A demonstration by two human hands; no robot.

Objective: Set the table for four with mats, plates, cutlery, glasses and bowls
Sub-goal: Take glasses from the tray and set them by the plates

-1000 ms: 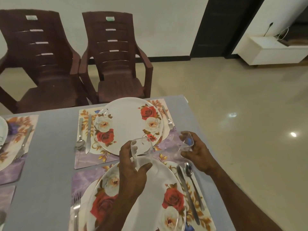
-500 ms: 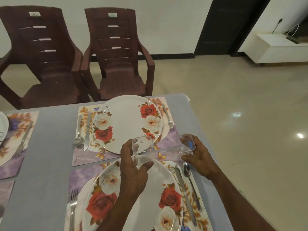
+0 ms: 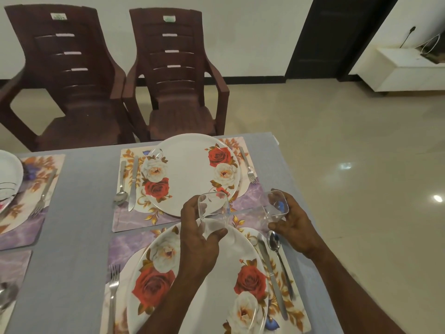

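Head view | far-left table edge: mat with fork | centre: far plate, spoon and knife lying lengthwise beside it | left hand grips upright glass over near plate | right hand holds tilted glass, mouth facing up and right, near right table edge, above near spoon.

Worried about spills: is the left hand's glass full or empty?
Empty: the glass in the left hand looks clear throughout, no liquid.

free: grey table strip between mats | blocked: far plate, near plate
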